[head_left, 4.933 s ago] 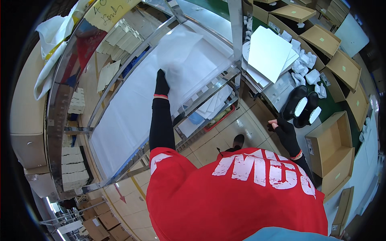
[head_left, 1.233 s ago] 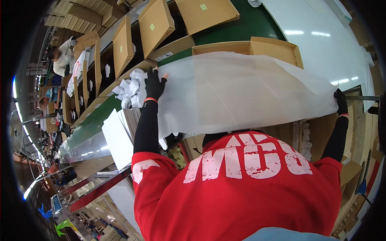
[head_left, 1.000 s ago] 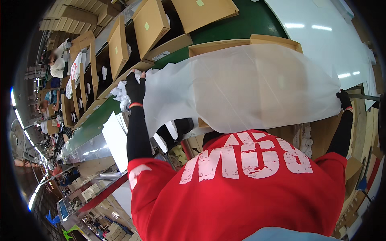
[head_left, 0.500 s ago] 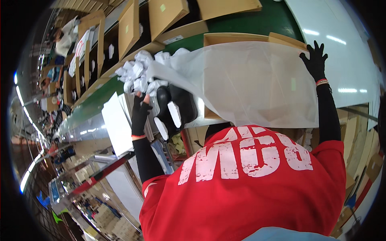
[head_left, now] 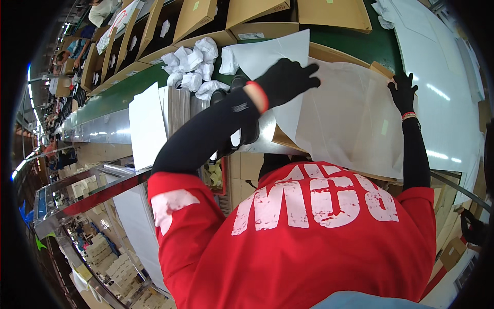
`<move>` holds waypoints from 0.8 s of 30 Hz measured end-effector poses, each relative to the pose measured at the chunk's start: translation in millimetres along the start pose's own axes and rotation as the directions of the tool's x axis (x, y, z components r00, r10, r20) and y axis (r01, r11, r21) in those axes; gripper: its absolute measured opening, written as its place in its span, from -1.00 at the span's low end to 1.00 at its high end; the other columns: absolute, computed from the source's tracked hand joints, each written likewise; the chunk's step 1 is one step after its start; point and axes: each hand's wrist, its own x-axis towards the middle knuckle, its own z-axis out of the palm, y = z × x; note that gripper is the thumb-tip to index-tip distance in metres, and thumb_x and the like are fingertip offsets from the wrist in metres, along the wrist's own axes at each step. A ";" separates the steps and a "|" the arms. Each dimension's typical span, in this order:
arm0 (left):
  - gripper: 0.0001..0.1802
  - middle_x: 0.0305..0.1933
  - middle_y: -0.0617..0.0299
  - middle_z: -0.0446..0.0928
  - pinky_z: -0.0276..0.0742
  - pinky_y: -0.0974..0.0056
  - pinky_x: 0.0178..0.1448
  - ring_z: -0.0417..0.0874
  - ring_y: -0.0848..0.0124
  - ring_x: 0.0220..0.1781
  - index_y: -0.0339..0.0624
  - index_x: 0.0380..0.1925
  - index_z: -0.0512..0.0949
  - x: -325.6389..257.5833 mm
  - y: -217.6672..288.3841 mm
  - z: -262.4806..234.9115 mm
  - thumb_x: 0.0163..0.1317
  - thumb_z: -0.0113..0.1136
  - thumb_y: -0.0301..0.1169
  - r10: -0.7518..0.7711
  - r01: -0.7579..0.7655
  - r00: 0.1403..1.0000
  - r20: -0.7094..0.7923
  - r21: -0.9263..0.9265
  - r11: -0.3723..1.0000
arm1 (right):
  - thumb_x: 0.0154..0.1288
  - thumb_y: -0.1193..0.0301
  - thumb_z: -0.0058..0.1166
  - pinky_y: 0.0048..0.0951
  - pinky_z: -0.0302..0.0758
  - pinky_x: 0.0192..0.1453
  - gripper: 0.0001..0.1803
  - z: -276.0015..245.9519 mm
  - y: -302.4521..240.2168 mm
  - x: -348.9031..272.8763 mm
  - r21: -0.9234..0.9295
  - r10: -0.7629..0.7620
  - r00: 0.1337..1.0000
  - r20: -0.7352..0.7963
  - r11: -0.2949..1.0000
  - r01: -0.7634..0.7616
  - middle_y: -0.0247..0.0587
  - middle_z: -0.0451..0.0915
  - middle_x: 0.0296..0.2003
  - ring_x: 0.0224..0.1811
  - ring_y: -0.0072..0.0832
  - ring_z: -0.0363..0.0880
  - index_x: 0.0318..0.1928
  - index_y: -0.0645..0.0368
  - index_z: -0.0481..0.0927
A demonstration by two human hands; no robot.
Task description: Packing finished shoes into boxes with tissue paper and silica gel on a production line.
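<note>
A translucent sheet of tissue paper [head_left: 350, 113] lies across an open cardboard box [head_left: 337, 54] in front of me. My left hand [head_left: 288, 82], in a black glove with the fingertips bare or hidden, reaches across above the paper with fingers stretched to the right. Under that hand, a whiter stretch of paper [head_left: 260, 54] covers the box's left side; I cannot tell whether it is a separate sheet. At the paper's right edge my gloved right hand [head_left: 403, 93] rests with fingers spread. Black boots [head_left: 251, 131] with white soles lie left of the box, partly hidden by my left forearm.
Crumpled white paper wads [head_left: 193, 64] sit on the green table behind the boots. Open cardboard boxes [head_left: 206, 15] line the far side. White sheets [head_left: 146, 121] stand at the left, and a glossy white surface [head_left: 437, 67] extends to the right.
My left hand has swung right, from beside the boots to above the paper. The paper's curled left end no longer shows there; my right hand stays at the right edge.
</note>
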 end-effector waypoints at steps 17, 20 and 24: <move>-0.72 -0.41 0.07 0.65 0.55 0.22 -0.25 0.69 0.19 -0.35 -0.23 -0.35 0.67 -136.5 23.9 -58.6 0.06 0.37 -0.24 -0.838 0.827 0.540 0.081 -0.236 0.510 | 0.27 0.03 0.07 0.50 -0.03 0.25 -0.47 -38.1 -1.8 2.9 0.033 0.071 0.967 -0.245 0.997 -0.065 -0.23 0.28 0.29 0.45 -0.10 0.04 0.20 -0.09 0.41; -0.72 -0.45 0.09 0.63 0.50 0.23 -0.33 0.66 0.19 -0.42 -0.19 -0.31 0.66 -90.1 24.8 -47.8 0.18 0.27 -0.19 -0.867 0.753 0.498 0.027 -0.510 0.416 | 0.23 0.11 0.16 0.38 -0.13 0.37 -0.47 -76.8 -79.8 9.6 0.273 -0.118 0.939 -0.324 0.938 0.213 -0.20 0.21 0.35 0.48 -0.07 -0.01 0.20 -0.13 0.41; -0.48 -0.45 0.09 0.62 0.52 0.09 -0.24 0.65 0.13 -0.37 -0.13 -0.09 0.61 -84.6 39.9 2.7 0.19 0.13 0.06 -0.783 0.815 0.575 0.236 -0.247 0.524 | 0.21 0.10 0.19 0.23 -0.14 0.44 -0.48 -112.6 -177.8 24.1 0.421 -0.329 0.886 -0.328 0.788 0.449 -0.12 0.25 0.32 0.46 -0.04 0.00 0.16 -0.13 0.44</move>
